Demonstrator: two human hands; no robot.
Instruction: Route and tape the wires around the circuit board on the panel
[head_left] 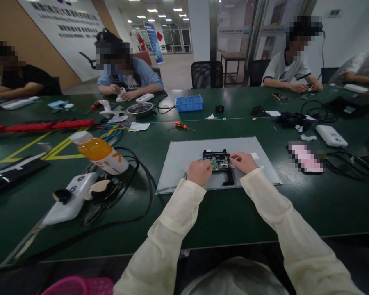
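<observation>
A light grey flat panel (181, 155) lies on the table in front of me. On it sits a green circuit board (219, 164) in a black plastic frame (217, 153), with a black leg reaching towards me at the lower right. My left hand (199, 172) is closed at the board's left edge; a thin dark bit shows beside the fist, but what it grips is hidden. At the frame's right edge, my right hand (243, 162) has thumb and fingers pinched together. Anything between those fingertips is too small to make out.
To the left stand an orange drink bottle (103, 153) and a white device (72, 198) among black cables. An orange screwdriver (181, 125) and a blue basket (189, 103) lie beyond the panel. On the right is a pink phone (306, 157). Several people sit across the table.
</observation>
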